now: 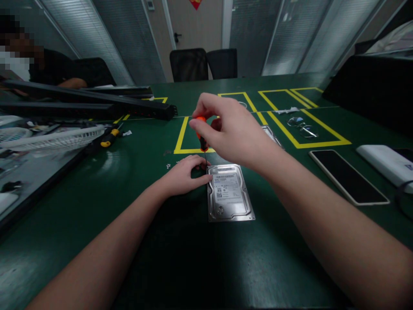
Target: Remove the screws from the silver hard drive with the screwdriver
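A silver hard drive (231, 193) lies flat on the green table, label side up. My left hand (182, 177) holds its upper left corner, the thumb on the top edge and the fingers curled along the side. Above that corner, my right hand (230, 127) grips an orange and black screwdriver (203, 143) by its handle. The screwdriver stands upright, its thin shaft pointing down at the drive's corner; the exact contact of the tip is too small to tell. Several tiny screws (168, 166) lie left of the drive, next to my left fingers.
Behind my right wrist, another metal drive (271, 133) shows partly. To the right lie glasses (303, 128), a phone (348, 176) and a white box-shaped device (387, 165). At left are a yellow-black screwdriver (110, 137), a cluttered tray (48, 183) and long black bars (129, 105). A person sits far left.
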### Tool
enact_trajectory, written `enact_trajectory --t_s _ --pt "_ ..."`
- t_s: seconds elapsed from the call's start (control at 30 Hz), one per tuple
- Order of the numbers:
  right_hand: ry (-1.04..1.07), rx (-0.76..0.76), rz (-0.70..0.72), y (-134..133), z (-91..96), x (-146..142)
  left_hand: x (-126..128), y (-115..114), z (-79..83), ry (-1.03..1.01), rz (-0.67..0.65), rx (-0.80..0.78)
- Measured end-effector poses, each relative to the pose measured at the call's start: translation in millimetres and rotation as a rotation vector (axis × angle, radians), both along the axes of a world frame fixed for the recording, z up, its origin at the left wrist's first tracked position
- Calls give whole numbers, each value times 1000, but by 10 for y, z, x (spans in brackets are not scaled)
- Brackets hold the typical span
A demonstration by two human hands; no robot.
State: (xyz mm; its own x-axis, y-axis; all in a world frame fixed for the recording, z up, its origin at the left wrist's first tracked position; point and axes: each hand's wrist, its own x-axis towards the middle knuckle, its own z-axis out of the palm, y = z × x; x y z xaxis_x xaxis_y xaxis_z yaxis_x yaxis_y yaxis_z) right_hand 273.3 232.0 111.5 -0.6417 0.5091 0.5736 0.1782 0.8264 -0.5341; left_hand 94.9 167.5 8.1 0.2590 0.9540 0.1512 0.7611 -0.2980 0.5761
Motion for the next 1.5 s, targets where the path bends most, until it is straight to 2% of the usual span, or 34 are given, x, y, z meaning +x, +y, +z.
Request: enact_trajectory --t_s 0.5,1.03,1.27,1.5 --pt "16 37 -55 9 -5 7 -6 -3 -13 -19 -7 -11" --pt "6 -21 27 21 -16 -9 15 -8 21 -4 7 -14" --pt "-26 -128 12 10 13 -28 8 3 -5 7 7 2" --pt "13 -26 -33 21 11 -29 15 -5 8 0 12 -2"
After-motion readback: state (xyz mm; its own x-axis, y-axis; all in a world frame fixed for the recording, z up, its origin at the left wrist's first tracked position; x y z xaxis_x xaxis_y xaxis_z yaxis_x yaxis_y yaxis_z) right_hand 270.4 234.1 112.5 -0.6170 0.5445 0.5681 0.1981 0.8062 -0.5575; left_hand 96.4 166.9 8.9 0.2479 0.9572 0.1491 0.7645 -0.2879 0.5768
